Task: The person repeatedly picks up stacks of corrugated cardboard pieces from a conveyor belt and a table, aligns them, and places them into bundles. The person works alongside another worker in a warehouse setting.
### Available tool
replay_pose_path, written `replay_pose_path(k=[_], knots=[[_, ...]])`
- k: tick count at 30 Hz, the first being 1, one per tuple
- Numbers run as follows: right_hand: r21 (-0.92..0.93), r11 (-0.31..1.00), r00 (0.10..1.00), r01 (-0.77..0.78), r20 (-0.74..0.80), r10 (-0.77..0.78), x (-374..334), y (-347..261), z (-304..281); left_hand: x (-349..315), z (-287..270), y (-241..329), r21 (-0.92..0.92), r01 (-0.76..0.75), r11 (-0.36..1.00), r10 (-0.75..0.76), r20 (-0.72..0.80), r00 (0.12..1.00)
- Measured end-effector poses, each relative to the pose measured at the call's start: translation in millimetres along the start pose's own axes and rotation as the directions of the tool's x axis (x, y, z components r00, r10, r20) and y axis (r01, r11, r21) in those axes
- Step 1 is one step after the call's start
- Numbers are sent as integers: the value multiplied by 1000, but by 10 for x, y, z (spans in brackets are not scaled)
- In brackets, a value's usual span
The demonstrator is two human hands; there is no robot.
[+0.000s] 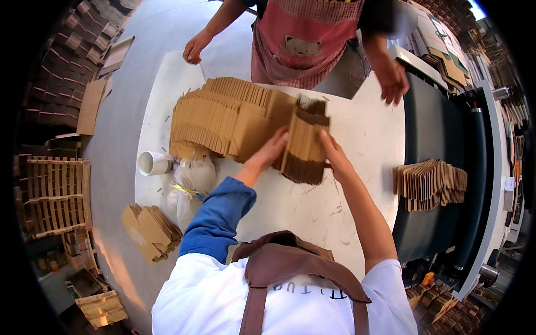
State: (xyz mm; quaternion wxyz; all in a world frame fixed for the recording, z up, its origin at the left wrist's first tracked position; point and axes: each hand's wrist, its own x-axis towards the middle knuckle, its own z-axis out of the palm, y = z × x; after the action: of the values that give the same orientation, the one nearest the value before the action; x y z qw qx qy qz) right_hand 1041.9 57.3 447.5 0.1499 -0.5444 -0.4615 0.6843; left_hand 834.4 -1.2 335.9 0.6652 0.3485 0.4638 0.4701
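Between my two hands a stack of brown cardboard blanks [304, 146] stands on edge on the white table, its cut edges facing up. My left hand [273, 146] presses its left side, and my right hand [335, 151] grips its right side, fingers partly hidden behind it. Left of it, close by my left hand, a larger fanned row of flat cardboard blanks [218, 117] leans over in overlapping layers. A blue sleeve covers my left forearm; my right forearm is bare.
Across the white table [357, 223] stands a person in a pink apron [304, 39], both hands empty. A white cup [154, 163] and a tied plastic bag [192, 181] sit at the left. More blanks [430, 185] lie on the dark conveyor belt [432, 123] at right. Another pile [149, 231] is lower left.
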Motion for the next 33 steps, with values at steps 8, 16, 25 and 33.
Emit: replay_pose_path(k=[8,16,25,33], knots=[[-71,964,966,256,-15,-258,1056,77,945,-799,-822,1107,409,-171,896,417,-647,638],[-367,841,900,397,-22,-434,286,141,1105,-1725,76,1009,613,-321,722,623,-376,686],[144,962,928,233,-329,-176,-1011,1837,-903,-859,1942,-528,260,54,964,-86,115,990],[-467,880,324,88,-822,-468,-1808,2029,-3626,577,4123,-1385,-63,387,920,-383,75,921]])
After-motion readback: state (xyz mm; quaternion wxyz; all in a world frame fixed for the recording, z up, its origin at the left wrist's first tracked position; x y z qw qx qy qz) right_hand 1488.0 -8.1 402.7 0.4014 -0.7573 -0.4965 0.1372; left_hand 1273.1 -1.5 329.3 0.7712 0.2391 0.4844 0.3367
